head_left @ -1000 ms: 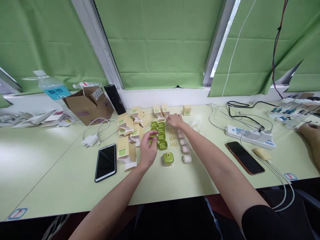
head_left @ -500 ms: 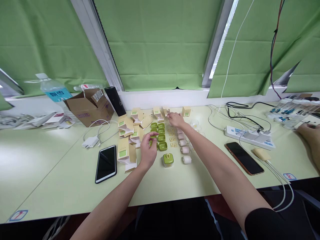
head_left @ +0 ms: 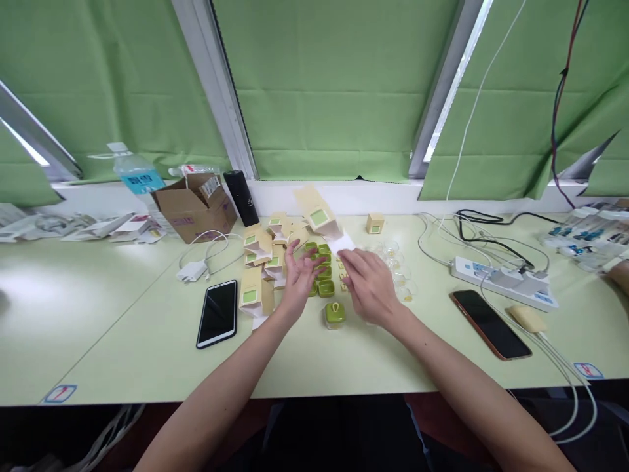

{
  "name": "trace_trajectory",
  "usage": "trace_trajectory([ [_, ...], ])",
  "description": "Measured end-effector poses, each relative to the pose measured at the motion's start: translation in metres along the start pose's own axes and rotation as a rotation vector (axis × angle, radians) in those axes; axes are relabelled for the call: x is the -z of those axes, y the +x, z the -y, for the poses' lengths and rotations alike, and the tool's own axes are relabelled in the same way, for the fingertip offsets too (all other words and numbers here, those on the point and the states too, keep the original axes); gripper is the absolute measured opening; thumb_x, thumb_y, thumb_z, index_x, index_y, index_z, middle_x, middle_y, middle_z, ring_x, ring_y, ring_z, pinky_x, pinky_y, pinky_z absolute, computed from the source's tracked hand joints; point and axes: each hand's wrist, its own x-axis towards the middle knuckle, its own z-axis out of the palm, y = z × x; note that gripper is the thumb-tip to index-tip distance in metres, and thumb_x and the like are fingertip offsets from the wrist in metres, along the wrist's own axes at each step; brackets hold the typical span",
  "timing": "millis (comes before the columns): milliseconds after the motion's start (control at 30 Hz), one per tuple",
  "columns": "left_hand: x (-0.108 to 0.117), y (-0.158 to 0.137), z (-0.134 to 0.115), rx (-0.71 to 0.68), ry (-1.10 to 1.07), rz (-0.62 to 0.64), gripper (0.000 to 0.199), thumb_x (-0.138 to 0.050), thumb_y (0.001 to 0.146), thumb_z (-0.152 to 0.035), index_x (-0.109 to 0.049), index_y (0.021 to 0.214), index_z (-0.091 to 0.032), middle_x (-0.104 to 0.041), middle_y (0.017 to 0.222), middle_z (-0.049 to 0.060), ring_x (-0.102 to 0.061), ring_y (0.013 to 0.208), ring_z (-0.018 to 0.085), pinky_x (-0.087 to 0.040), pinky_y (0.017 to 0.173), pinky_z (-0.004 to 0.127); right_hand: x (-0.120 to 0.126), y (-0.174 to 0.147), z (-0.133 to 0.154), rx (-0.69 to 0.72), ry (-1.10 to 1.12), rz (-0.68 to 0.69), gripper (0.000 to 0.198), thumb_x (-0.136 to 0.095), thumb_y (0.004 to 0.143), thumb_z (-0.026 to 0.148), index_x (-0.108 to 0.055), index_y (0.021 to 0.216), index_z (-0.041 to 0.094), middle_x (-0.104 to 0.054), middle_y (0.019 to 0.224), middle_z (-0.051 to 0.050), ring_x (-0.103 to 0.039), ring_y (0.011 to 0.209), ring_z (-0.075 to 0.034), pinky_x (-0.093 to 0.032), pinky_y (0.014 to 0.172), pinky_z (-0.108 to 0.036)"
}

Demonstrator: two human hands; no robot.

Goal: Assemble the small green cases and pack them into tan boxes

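Observation:
My right hand (head_left: 369, 285) pinches the white flap of an opened small box (head_left: 317, 210), tan with a green window, tilted above the table. My left hand (head_left: 298, 278) is spread beside rows of green square lids (head_left: 326, 288), its fingers holding nothing. In front of both hands stands a small clear jar with a green looped lid (head_left: 335, 313). Small yellow rings (head_left: 343, 286) lie partly hidden under my right hand. Clear containers (head_left: 403, 278) sit to its right. More opened tan boxes (head_left: 255, 295) are piled left of my left hand. My right hand covers the white rolls.
Another small box (head_left: 375, 223) stands at the back. A phone (head_left: 217, 314) and a white charger (head_left: 191, 270) lie left; a second phone (head_left: 491, 324) and a power strip (head_left: 501, 282) lie right. A brown carton (head_left: 194, 213) and black cylinder (head_left: 242, 198) stand by the wall.
My right hand has come back toward me from the far end, bringing an opened small box up off the table. My left hand's fingers have spread. The view has shifted slightly left.

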Motion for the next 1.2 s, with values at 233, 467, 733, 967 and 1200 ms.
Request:
trace_trajectory([
  [233, -0.001, -0.002, -0.014, -0.086, -0.106, -0.070, 0.056, -0.055, 0.101, -0.062, -0.028, 0.144, -0.042, -0.062, 0.147, 0.009, -0.074, 0.109, 0.021, -0.060, 0.092, 0.041, -0.011, -0.017, 0.016, 0.239, 0.129, -0.037, 0.040, -0.046, 0.101, 0.016, -0.064, 0.137, 0.018, -0.073, 0.131, -0.016, -0.066, 0.116, -0.033, -0.056, 0.097, -0.054],
  [467, 0.000, -0.007, -0.014, -0.105, 0.106, -0.093, 0.050, -0.057, 0.101, -0.057, -0.030, 0.137, -0.034, -0.069, 0.130, 0.010, -0.073, 0.106, 0.021, -0.059, 0.087, 0.036, -0.012, -0.029, 0.007, 0.058, 0.273, -0.057, 0.029, -0.048, 0.101, 0.023, -0.073, 0.115, 0.026, -0.073, 0.120, -0.013, -0.072, 0.101, -0.029, -0.060, 0.081, -0.049],
  [733, -0.008, -0.014, -0.014, -0.232, 0.143, 0.036, 0.044, -0.060, 0.100, -0.053, -0.043, 0.134, -0.031, -0.057, 0.140, 0.013, -0.070, 0.109, 0.024, -0.061, 0.089, 0.039, -0.005, -0.022, -0.007, -0.197, 0.520, -0.144, 0.054, -0.046, 0.102, 0.017, -0.049, 0.152, 0.037, -0.040, 0.146, -0.013, -0.068, 0.117, -0.027, -0.063, 0.102, -0.055],
  [967, -0.002, -0.016, -0.019, -0.208, 0.343, 0.120, 0.045, -0.056, 0.100, -0.062, -0.065, 0.129, -0.029, -0.058, 0.144, 0.013, -0.051, 0.144, 0.033, -0.057, 0.105, 0.044, -0.009, -0.022, -0.005, -0.215, 0.629, -0.071, 0.041, -0.058, 0.101, 0.021, -0.063, 0.139, 0.035, -0.042, 0.148, -0.012, -0.041, 0.151, -0.033, -0.062, 0.107, -0.053],
  [1200, -0.001, -0.018, -0.013, -0.077, 0.102, 0.322, 0.079, -0.078, 0.086, -0.060, -0.048, 0.157, -0.040, -0.019, 0.177, 0.009, -0.065, 0.130, 0.035, -0.062, 0.098, 0.046, -0.011, -0.022, -0.004, -0.382, 0.821, -0.110, 0.033, -0.060, 0.101, 0.028, -0.067, 0.133, 0.032, -0.039, 0.149, -0.010, -0.069, 0.109, -0.020, -0.062, 0.108, -0.049],
])
